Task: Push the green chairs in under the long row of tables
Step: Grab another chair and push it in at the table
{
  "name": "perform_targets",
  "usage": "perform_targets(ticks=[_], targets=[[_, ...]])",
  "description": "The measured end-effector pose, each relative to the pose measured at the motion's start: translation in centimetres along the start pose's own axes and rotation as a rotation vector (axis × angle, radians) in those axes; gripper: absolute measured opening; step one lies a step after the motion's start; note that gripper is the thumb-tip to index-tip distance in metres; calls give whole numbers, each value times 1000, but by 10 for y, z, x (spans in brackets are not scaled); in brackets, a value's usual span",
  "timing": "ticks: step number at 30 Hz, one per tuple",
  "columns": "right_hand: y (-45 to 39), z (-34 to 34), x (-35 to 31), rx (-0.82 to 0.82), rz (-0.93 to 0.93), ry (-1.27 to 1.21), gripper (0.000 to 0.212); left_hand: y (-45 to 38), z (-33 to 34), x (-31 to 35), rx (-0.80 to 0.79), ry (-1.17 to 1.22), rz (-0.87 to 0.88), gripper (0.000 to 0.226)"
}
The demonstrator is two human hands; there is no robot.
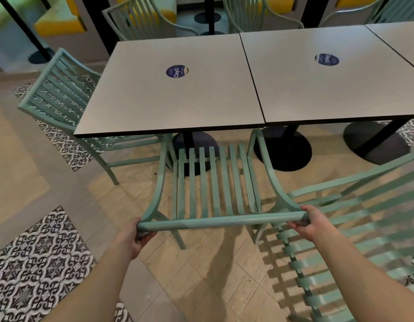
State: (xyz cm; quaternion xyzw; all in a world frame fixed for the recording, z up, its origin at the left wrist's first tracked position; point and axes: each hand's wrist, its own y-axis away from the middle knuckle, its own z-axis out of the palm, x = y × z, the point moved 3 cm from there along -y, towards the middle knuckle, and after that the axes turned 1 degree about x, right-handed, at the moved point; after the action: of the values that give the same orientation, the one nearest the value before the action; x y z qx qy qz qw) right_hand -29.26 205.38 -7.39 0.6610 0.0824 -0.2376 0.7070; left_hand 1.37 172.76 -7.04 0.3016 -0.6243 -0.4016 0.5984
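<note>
Two hands on one green chair (215, 182): your left hand (131, 238) curls around the top rail's left end at 7 o'clock, your right hand (310, 223) grips its right end at 4 o'clock. Chair's front is just under the near worktop (168, 98) edge at 12. Second chair (354, 228) beside it at 3, backrest toward you. Third chair (59, 89) at 10, at the worktop's end. Further chairs (141, 17) beyond the row.

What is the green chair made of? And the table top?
Green chair: probably painted metal; its thin slats and round top rail have a smooth, even, slightly shiny coat. Table top: likely laminate board, with a flat matte grey surface and a thin dark edge.
</note>
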Motion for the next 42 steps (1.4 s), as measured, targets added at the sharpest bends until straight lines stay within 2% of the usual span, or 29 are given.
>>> perform_targets(ticks=[3, 8, 12, 17, 23, 26, 30, 34, 42], targets=[[-1, -1, 0, -2, -9, -5, 15, 0, -2, -1, 2, 7, 3, 21], [3, -1, -5, -6, -27, -2, 28, -1, -2, -2, -16, 19, 19, 24], [6, 0, -9, 0, -24, 15, 28, 1, 0, -5, -13, 20, 32, 24], [12, 1, -16, -12, -15, 37, 17, 5, 6, -8, -18, 8, 46, 23], [11, 3, -23, -2, -14, 33, 19, 6, 10, -11, -25, 16, 47, 25], [10, 2, -25, -1, -21, 59, 14, 7, 12, -13, -13, 20, 43, 28], [6, -1, -21, -7, -27, 38, 21, 6, 8, -16, -12, 24, 23, 31], [3, -2, -20, -3, -23, 38, 18, 4, 8, -17, -5, 31, 11, 31], [-5, -1, -23, -15, -27, 28, 30, -8, 2, -18, 22, 10, 26, 39]])
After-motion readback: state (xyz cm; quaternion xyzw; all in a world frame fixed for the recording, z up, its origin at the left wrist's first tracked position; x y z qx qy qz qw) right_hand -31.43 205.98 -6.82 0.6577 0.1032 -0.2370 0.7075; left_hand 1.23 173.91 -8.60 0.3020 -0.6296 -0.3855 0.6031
